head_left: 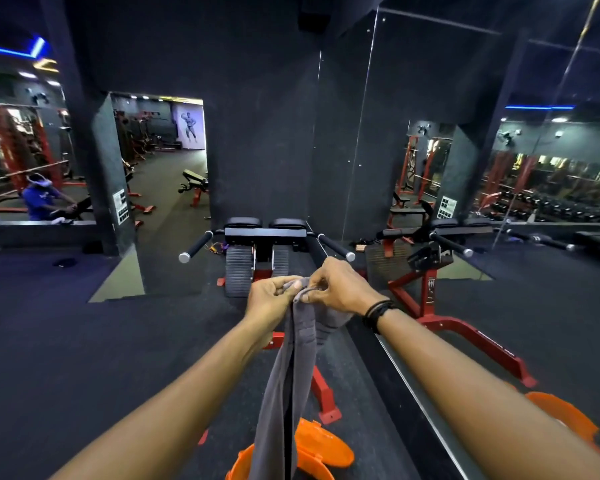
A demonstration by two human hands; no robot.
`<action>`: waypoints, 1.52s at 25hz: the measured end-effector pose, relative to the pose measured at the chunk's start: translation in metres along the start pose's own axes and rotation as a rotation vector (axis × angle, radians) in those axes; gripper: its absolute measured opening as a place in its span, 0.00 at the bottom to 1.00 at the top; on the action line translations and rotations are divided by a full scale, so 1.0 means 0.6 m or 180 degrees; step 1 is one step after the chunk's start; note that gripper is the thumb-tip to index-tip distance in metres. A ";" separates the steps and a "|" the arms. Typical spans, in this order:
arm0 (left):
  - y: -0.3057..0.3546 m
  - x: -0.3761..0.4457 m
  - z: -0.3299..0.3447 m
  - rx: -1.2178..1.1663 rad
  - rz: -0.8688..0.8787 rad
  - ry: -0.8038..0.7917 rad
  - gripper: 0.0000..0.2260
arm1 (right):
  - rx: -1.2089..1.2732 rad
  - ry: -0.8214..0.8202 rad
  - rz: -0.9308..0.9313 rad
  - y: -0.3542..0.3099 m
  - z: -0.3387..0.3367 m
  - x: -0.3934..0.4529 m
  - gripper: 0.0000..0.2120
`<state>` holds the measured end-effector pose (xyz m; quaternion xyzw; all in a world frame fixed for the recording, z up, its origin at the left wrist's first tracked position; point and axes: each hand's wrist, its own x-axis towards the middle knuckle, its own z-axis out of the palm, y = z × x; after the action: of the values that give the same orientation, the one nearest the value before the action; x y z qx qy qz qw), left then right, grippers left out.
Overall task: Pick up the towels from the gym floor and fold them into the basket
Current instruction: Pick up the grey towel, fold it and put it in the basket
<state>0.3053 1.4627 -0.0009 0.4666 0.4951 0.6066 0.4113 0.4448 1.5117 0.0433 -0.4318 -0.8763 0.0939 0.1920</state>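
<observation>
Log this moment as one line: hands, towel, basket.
left hand: pinches towel top | right hand: pinches towel top | grey towel: hangs doubled, lifted | orange basket: on floor below | step: folding

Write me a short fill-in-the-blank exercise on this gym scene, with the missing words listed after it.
1. Both hands pinch the top edge of a ____ towel.
2. The basket below the towel is ____ in colour.
3. The dark bands sit on the ____ wrist.
4. The left hand and right hand hold the towel so that it hangs ____.

Missing words: grey; orange; right; down
</observation>
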 end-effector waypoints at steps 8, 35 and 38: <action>-0.016 -0.017 -0.005 -0.1030 -0.0272 -0.0325 0.15 | 0.0556 -0.0026 0.0218 -0.005 0.002 -0.010 0.15; -0.004 0.069 -0.134 0.0964 0.0583 0.0928 0.01 | 0.0807 0.0868 0.0031 0.110 -0.028 -0.052 0.07; 0.005 0.067 -0.151 0.1708 0.0314 0.0420 0.02 | 0.1617 0.0645 0.0484 0.116 -0.018 -0.066 0.21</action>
<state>0.2077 1.4809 0.0017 0.5418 0.6404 0.5022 0.2099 0.5210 1.5227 0.0200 -0.4415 -0.7661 0.2810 0.3731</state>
